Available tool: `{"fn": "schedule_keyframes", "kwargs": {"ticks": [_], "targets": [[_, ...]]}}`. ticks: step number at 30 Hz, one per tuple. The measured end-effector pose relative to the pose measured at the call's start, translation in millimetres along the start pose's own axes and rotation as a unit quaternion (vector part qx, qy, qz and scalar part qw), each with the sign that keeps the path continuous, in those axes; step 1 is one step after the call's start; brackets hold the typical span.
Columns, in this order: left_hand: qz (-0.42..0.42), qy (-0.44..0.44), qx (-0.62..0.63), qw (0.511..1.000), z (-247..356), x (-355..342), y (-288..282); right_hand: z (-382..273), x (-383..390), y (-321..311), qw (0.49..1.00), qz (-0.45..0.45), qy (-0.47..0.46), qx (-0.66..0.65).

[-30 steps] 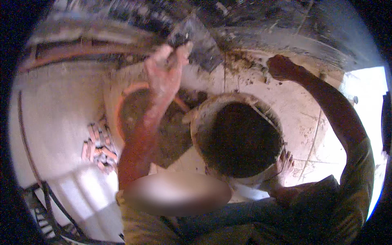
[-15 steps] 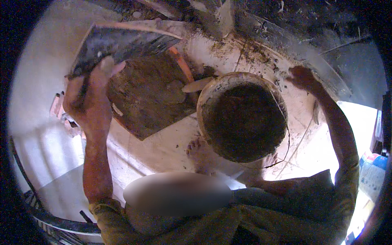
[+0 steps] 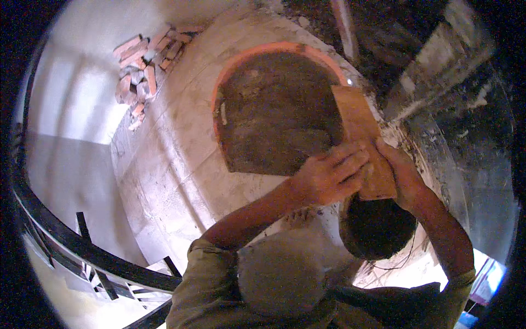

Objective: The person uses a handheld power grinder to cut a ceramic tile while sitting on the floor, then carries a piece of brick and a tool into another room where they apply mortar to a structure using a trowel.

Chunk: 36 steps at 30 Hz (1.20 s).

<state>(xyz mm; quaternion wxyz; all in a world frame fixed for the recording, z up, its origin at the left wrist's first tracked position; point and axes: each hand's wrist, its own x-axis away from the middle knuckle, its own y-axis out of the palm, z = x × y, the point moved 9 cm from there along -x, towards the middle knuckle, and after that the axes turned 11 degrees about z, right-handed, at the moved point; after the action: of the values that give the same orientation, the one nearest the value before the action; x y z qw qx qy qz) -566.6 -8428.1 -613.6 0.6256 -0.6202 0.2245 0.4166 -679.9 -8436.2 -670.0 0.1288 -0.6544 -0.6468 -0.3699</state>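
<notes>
A flat orange-brown board (image 3: pixel 359 123), which looks like wood, is held between my two hands. My left hand (image 3: pixel 329 172) lies over its left side with the fingers bent across its face. My right hand (image 3: pixel 402 170) grips the opposite edge. The board slants over the right rim of a dark brown, earth-like surface (image 3: pixel 274 109) bordered by an orange edge (image 3: pixel 241 63). Just below the board's near end is a bucket (image 3: pixel 378 233) with dark contents, its far part hidden by the board and my hands.
Broken red bricks (image 3: pixel 137 79) are heaped at the far left, by the pale wall. A black railing (image 3: pixel 126 268) curves along the lower left. Dark rubble and a greyish plank (image 3: pixel 433 60) lie at the far right. Pale, dusty tiles (image 3: pixel 164 159) cover the floor.
My left hand has moved right, off the dark sheet at the far left. Both hands now hold the orange-brown board. The view has shifted, bringing the brick heap into sight.
</notes>
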Motion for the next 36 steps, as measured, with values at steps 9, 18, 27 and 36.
{"fn": "schedule_keyframes", "kwargs": {"ticks": [9,18,27,36], "targets": [[0.067,-0.217,0.053,0.973,-60.0,84.7,-15.7,-18.0,-47.5,23.6,0.996,0.040,-0.077,0.008],[0.226,-0.508,0.499,0.665,-157.6,130.0,-24.9,2.6,-118.9,145.1,0.987,-0.075,-0.103,0.097],[0.348,-0.540,0.640,0.421,-200.1,225.3,-74.7,-8.2,-138.2,76.2,0.581,-0.069,-0.296,0.755],[0.405,-0.601,0.473,0.501,-226.8,301.4,-153.3,47.8,-141.2,-4.3,0.704,-0.034,-0.102,0.702]]}}
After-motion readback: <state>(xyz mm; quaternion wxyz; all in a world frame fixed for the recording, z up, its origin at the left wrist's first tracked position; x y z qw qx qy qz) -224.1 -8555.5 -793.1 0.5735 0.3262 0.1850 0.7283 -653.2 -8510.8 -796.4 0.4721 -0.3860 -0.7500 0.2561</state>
